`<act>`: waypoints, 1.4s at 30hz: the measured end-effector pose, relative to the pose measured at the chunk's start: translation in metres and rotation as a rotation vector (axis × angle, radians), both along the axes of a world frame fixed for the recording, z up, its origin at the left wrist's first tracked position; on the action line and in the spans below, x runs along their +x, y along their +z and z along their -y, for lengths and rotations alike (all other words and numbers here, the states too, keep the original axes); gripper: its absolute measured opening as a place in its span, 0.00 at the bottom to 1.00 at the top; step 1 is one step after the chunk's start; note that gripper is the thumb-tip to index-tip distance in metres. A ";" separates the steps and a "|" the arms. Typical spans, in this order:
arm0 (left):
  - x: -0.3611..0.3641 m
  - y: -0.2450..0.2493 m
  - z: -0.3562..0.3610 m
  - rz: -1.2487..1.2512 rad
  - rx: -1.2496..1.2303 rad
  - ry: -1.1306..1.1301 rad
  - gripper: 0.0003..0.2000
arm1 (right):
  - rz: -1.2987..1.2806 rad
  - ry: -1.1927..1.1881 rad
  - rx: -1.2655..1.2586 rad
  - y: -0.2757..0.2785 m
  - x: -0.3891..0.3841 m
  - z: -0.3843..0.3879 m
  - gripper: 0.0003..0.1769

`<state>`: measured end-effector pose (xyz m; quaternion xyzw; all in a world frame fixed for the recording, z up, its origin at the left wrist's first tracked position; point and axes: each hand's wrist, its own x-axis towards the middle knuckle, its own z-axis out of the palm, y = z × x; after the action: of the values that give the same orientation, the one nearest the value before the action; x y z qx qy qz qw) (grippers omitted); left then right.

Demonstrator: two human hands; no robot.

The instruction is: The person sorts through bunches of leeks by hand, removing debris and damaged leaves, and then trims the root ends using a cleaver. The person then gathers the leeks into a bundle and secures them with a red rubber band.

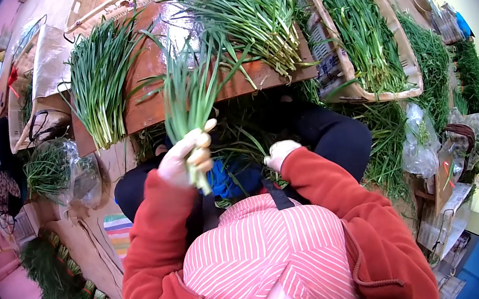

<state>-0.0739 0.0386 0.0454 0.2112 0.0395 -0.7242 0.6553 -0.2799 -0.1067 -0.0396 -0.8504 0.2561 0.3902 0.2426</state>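
Green bunch (pixel 187 99), one: we are clamping it in the left hand (pixel 183 154), leaves rising, pale stem ends poking out below the grip. Right hand (pixel 282 153), one: we are hovering it near the blue material (pixel 230 180); whether its grip is holding anything, we cannot tell. Desk (pixel 146 110), one: bearing two leafy piles (pixel 252 15). Crate (pixel 387 95), to the right: holding more greens (pixel 357 31).

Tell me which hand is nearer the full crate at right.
Right. The right hand is short of the crate, to its left; the left hand, holding greens, is farther left.
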 end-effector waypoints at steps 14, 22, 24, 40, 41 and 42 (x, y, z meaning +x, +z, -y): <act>0.061 0.061 0.005 0.354 -0.186 0.299 0.18 | 0.252 -0.306 -0.350 0.056 0.110 0.099 0.25; 0.020 -0.050 0.041 0.335 0.086 0.112 0.23 | 0.548 -0.341 -0.058 0.075 0.088 0.022 0.17; 0.012 -0.059 0.039 0.387 0.112 0.075 0.25 | 0.534 -0.224 -0.069 0.073 0.090 0.001 0.17; -0.019 -0.064 0.032 0.302 0.045 0.142 0.17 | 0.479 -0.661 0.736 0.070 0.073 0.001 0.18; -0.025 -0.071 0.034 0.363 0.032 0.133 0.17 | 0.529 -0.657 0.805 0.066 0.079 -0.007 0.18; -0.027 -0.073 0.036 0.422 0.018 0.123 0.16 | 0.579 -0.655 0.873 0.065 0.082 -0.015 0.18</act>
<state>-0.1011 0.0026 -0.0272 0.3610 -0.0790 -0.6221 0.6902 -0.1976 -0.0915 0.0253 -0.6213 0.2445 0.1176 0.7351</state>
